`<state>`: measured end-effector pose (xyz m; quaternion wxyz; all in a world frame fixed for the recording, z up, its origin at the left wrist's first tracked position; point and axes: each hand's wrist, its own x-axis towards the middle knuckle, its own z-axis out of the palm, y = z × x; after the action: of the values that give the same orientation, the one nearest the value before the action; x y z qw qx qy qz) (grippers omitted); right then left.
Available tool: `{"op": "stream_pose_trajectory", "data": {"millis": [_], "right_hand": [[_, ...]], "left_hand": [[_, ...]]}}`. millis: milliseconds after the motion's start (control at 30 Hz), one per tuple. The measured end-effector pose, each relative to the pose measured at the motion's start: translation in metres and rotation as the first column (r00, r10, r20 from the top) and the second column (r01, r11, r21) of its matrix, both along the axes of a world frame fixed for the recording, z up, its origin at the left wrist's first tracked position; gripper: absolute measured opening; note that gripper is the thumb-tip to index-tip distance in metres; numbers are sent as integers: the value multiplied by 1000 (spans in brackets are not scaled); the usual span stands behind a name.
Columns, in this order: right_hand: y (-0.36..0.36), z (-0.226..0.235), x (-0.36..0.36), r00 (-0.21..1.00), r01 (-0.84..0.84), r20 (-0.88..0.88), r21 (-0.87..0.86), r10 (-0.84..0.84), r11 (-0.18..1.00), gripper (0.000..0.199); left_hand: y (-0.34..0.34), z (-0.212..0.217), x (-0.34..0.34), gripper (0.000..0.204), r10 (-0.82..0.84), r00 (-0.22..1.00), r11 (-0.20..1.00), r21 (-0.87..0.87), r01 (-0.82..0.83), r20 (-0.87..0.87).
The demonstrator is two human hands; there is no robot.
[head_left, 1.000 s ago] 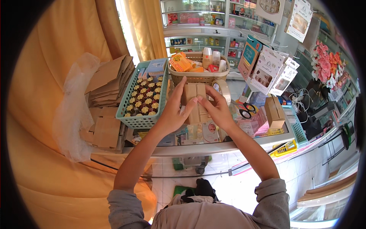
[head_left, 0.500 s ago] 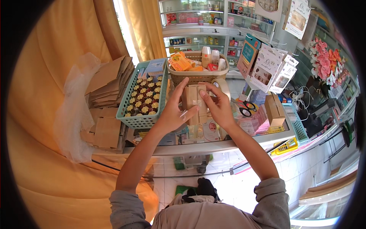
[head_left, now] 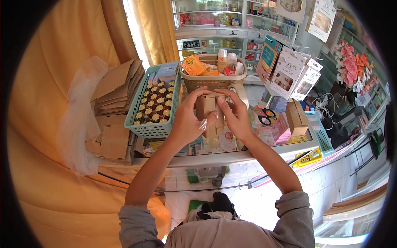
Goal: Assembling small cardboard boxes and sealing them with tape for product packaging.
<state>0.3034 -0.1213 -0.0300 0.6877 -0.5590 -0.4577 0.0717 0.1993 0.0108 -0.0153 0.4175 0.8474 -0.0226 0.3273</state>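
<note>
Between my hands a small brown cardboard box (head_left: 209, 104) stands held above the glass counter. My left hand (head_left: 187, 118) wraps its left side, fingers over the far top edge and thumb on the near face. A shiny bit of clear tape (head_left: 203, 124) shows by that thumb. From the other side my right hand (head_left: 236, 116) grips the box, its thumb pressed to the top part of the near face. Just beyond it, partly hidden by my right fingers, is a roll of tape (head_left: 240, 94). Black-handled scissors (head_left: 266, 117) lie to the right.
Left of my hands stands a green basket (head_left: 145, 131) of small bottles with yellow flower-shaped caps. Flattened cardboard (head_left: 115, 142) is stacked farther left. A tan basket (head_left: 194, 84) of toiletries sits behind. Another brown box (head_left: 296, 118) and a card display (head_left: 284, 74) are at right.
My left fingers have bent down over the box's top edge, and my left thumb has moved up the near face. The box stays in both hands.
</note>
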Motion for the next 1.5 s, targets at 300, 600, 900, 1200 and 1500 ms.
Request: {"op": "stream_pose_trajectory", "data": {"millis": [300,600,900,1200,1500], "right_hand": [[-2,4,1,994,63,85,97,-71,993,29],[-6,8,0,960,147,235,39,-152,988,38],[-5,3,1,951,102,285,63,-116,993,20],[-6,3,3,901,87,422,45,-98,995,6],[-5,7,0,927,156,355,-68,-123,985,10]], "left_hand": [[1,7,6,98,-115,993,992,-44,114,-14],[3,-1,-2,103,-79,990,984,151,96,-113],[3,-2,-13,102,-123,988,974,180,138,-92],[14,-10,-9,76,-215,976,956,200,217,-34],[13,-13,-7,37,-63,989,969,245,29,132]]}}
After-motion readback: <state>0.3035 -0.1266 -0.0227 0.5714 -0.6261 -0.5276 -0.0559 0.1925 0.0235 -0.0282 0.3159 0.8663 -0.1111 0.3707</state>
